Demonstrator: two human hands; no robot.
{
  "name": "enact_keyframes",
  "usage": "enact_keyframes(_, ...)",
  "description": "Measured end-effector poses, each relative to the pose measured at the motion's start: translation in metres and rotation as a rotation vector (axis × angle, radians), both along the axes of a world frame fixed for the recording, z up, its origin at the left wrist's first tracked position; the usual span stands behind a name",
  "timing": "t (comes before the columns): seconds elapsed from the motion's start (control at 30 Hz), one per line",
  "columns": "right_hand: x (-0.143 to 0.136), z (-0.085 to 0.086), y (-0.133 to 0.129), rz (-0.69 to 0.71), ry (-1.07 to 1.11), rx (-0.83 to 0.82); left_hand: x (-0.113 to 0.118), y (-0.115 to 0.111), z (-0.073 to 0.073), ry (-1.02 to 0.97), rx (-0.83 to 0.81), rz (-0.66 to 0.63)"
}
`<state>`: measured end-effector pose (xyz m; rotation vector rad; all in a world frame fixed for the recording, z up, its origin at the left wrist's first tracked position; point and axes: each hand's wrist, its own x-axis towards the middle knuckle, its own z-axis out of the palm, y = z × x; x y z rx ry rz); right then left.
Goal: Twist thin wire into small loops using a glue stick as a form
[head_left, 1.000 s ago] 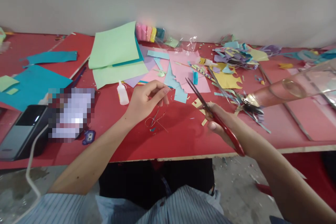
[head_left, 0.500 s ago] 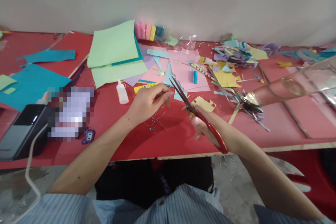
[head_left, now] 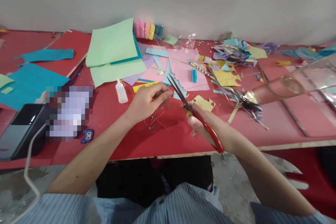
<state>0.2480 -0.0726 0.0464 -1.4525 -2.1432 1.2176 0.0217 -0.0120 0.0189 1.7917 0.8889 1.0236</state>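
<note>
Red-handled scissors (head_left: 209,130) are held in my right hand (head_left: 199,119), with the nearly closed blades pointing up and left toward my left fingertips. My left hand (head_left: 150,101) is closed in a pinch on a fine thread (head_left: 161,124), which hangs in a loose tangle over the red table. A thin line also runs right from the fingertips, past the blades, across the papers. Close by are a small white glue bottle (head_left: 121,92), a yellow tube (head_left: 145,86) partly behind my left hand, and a pale yellow paper scrap (head_left: 202,103).
Green paper sheets (head_left: 112,43) and a pack of coloured clay (head_left: 144,29) lie at the back. Paper strips (head_left: 235,54) are heaped at back right, near a clear bottle (head_left: 291,83) on its side. A phone (head_left: 70,112) and dark box (head_left: 22,129) sit left.
My right hand and the scissors have shifted slightly left, bringing the blades closer to my left fingers. My left hand keeps its pinch almost in place.
</note>
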Motion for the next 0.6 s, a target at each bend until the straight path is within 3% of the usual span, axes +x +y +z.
enact_keyframes(0.2,-0.0023,-0.0010,-0.0013,0.010,0.046,0.040,-0.0018,0.0010,0.0015,-0.119,-0.183,-0.070)
enact_keyframes(0.6,-0.0076,-0.0004,-0.0002,-0.021,-0.031,0.049,-0.0010,0.0033,0.0021,-0.160,-0.261,-0.116)
